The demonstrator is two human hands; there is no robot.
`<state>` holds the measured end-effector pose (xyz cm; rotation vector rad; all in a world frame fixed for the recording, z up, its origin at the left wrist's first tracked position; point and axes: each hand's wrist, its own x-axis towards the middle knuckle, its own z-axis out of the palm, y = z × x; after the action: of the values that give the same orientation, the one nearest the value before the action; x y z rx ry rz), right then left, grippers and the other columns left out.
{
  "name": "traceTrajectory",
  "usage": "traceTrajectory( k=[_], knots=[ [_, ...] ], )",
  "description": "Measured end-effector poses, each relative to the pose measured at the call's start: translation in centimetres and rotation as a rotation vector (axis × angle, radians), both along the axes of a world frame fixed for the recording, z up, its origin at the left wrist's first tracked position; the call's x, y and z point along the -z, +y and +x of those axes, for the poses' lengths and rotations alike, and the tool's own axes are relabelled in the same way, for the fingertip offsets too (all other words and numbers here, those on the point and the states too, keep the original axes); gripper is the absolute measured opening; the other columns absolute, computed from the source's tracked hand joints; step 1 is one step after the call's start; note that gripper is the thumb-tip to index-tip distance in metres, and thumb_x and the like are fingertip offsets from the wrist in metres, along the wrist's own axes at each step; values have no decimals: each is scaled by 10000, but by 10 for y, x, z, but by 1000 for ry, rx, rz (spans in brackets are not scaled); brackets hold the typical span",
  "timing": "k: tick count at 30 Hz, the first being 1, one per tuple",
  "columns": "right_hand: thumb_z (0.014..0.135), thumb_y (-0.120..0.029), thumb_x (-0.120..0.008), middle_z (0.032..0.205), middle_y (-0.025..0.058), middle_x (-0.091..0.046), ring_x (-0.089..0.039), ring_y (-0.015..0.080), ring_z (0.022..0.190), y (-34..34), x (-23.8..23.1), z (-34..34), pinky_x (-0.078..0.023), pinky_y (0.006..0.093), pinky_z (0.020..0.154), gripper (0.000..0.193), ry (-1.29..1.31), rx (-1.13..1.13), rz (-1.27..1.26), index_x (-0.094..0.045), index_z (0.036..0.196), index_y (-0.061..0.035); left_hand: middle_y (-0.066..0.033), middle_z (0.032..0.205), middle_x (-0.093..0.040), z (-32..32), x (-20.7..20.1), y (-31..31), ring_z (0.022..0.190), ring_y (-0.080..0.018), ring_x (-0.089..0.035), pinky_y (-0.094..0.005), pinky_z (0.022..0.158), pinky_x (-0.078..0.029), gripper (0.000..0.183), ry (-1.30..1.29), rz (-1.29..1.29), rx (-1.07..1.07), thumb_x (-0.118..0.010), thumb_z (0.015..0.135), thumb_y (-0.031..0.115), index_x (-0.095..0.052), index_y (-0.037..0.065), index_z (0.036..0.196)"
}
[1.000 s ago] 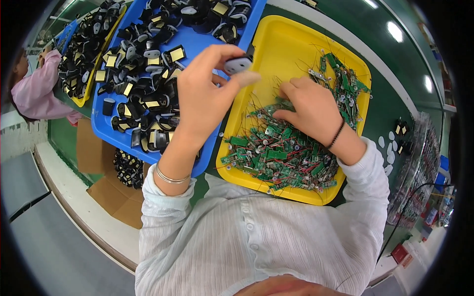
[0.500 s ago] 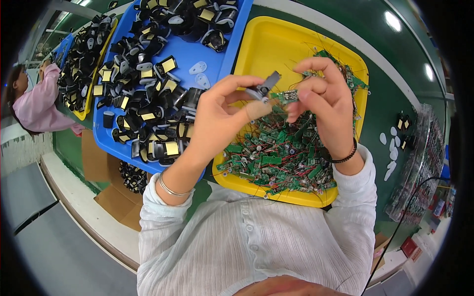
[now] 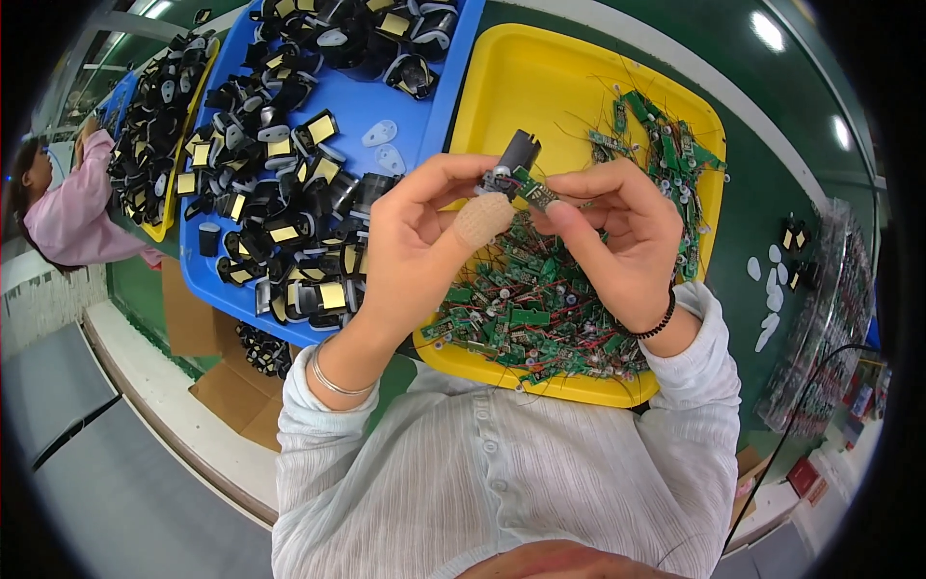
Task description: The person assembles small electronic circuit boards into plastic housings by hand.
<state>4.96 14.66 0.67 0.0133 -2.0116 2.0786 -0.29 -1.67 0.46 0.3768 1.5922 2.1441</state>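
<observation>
Far left of you: another person [image 3: 72,207] in a pink top, side-on, arms raised. Pale wall [image 3: 53,275] behind and below them. Nearer you, lower left: cardboard box [image 3: 227,391], flaps open, below bench level. Past it, a white ledge [image 3: 154,410] runs slantwise, then grey panels [image 3: 135,492] split by a dark gap.

To your right: green tabletop [image 3: 757,188], several white ovals [image 3: 753,268] lying loose in a short, uneven line. Just beyond them, a clear plastic tray [image 3: 815,323]; contents too blurred to tell. Black cable [image 3: 787,429] curves past its near end. Low right, a red box [image 3: 803,475]. Upper right, glare spots [image 3: 769,34] on dark green.
</observation>
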Motion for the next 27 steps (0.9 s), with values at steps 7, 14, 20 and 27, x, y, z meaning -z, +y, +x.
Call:
traceTrajectory(
  k=[7,14,20,27],
  knots=[
    [762,43,-573,781,58,-585,-586,83,677,2,-5,6,-513,198,603,151,-75,-38,-67,-574,913,46,-91,1037,-564,-2,2,1,926,-143,-556,-260,748,-489,300,347,-182,-99,-670,717,18,-566,4,997],
    [779,26,-557,795,46,-574,-573,65,691,6,-8,6,-508,192,583,133,-122,-69,-90,-570,911,43,-98,1049,-565,-3,3,1,935,-145,-557,-263,746,-487,294,318,-171,-106,-675,693,0,-572,14,968],
    [784,17,-553,803,42,-569,-563,57,686,8,-7,5,-503,188,563,132,-199,-105,-140,-562,913,37,-108,1052,-560,-4,2,1,952,-153,-556,-262,750,-486,274,312,-150,-78,-647,697,-24,-559,13,953],
    [768,16,-567,747,37,-582,-568,61,664,3,-8,7,-493,179,560,120,-146,-32,-59,-581,885,36,-120,1050,-548,-3,1,2,941,-158,-556,-260,744,-496,253,292,-93,-64,-641,716,-17,-546,-4,949]
  ],
)
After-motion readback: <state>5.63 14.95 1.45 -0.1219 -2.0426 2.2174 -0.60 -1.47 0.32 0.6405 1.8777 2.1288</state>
